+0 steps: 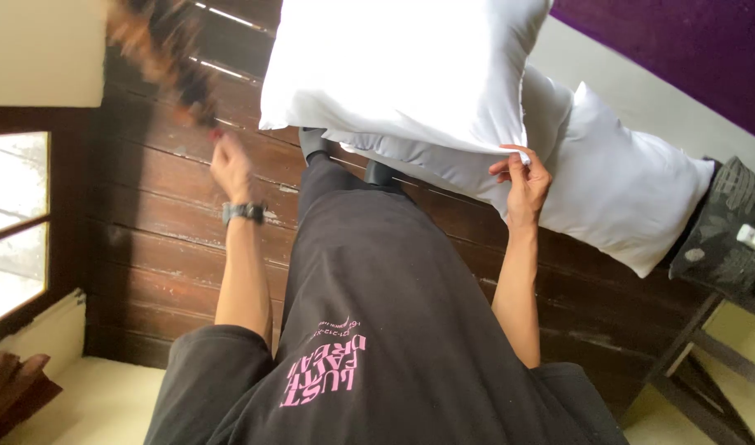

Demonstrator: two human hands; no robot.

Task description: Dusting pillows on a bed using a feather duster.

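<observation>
My right hand (521, 177) pinches the lower corner of a white pillow (410, 66), which hangs lifted in front of me. My left hand (229, 165), with a dark watch on its wrist, is closed on the reddish handle of a brown feather duster (167, 53); the duster is blurred with motion and sits left of the pillow. A second white pillow (624, 194) lies behind and to the right of the lifted one, on a pale sheet (641, 91). Below the hands I see my black shirt with pink print and my dark trousers.
Dark wooden floorboards (147, 247) run under my feet. A purple cover (690, 49) lies at the top right. At the right stands a black patterned object (727, 222) on a dark frame. A window (11, 214) is at the left.
</observation>
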